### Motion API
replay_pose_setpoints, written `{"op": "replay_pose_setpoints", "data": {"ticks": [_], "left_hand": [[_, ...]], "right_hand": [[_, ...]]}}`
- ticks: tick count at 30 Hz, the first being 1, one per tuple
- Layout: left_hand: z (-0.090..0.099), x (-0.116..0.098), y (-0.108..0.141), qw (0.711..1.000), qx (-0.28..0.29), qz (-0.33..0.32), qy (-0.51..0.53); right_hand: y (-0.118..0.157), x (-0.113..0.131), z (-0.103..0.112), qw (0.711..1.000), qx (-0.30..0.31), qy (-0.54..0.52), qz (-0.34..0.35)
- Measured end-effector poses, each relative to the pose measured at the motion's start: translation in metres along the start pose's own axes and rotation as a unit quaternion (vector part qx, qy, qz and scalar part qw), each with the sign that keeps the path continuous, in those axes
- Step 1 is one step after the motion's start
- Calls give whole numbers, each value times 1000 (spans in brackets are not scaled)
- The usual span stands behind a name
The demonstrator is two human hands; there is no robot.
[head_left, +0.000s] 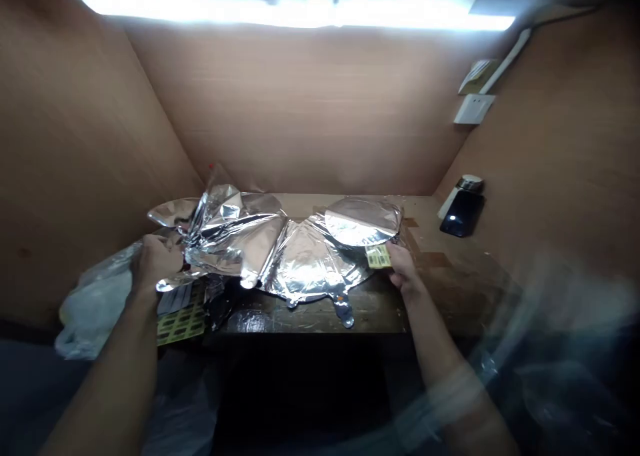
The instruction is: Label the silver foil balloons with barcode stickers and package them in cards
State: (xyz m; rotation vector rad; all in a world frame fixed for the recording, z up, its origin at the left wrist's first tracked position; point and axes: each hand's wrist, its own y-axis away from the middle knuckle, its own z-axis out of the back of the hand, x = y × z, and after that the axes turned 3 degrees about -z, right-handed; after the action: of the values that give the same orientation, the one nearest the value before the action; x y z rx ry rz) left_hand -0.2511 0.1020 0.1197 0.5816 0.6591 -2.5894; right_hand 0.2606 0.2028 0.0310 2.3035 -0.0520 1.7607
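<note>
The silver foil balloon (pixel 280 256) was laid across the middle of the wooden counter (pixel 370 307), its crumpled left end clamped within the curled fingers of the left hand (pixel 156 263), while the right hand (pixel 403 269) was kept at the yellow tag (pixel 378 257) on the balloon's right edge, its fingers together, though a firm grip could not be confirmed.

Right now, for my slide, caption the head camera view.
Left hand gathers crumpled silver foil balloons on a wooden desk, while the right hand holds a yellow-green label.

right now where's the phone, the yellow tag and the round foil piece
black phone (pixel 463 215), head view, on its glossy screen
yellow tag (pixel 378 257), head view, on its printed face
round foil piece (pixel 363 221), head view, on its middle
</note>
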Motion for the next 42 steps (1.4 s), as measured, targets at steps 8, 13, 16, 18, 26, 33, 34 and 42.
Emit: {"op": "replay_pose_setpoints", "data": {"ticks": [8, 13, 16, 18, 26, 33, 34, 42], "left_hand": [[-31, -80, 64, 927, 182, -325, -37], [-41, -78, 76, 954, 230, -177, 79], [-45, -100, 117, 848, 383, -103, 351], [-52, -116, 145, 790, 431, -70, 431], [-75, -131, 182, 822, 372, -73, 424], [-71, -140, 191, 784, 399, -15, 476], [-72, -138, 192, 773, 410, -2, 484], [-100, -121, 214, 831, 349, -274, 335]], "right_hand": [[4, 79, -9, 997, -17, -26, 67], [90, 43, -39, 970, 218, 102, 18], [133, 20, -51, 885, 397, 243, 35], [149, 15, -56, 855, 413, 302, 80], [167, 2, -63, 744, 278, 525, 305], [177, -30, -62, 730, 224, 467, 445], [179, -32, -60, 727, 234, 454, 459], [126, -3, -42, 912, 178, 301, 212]]}}
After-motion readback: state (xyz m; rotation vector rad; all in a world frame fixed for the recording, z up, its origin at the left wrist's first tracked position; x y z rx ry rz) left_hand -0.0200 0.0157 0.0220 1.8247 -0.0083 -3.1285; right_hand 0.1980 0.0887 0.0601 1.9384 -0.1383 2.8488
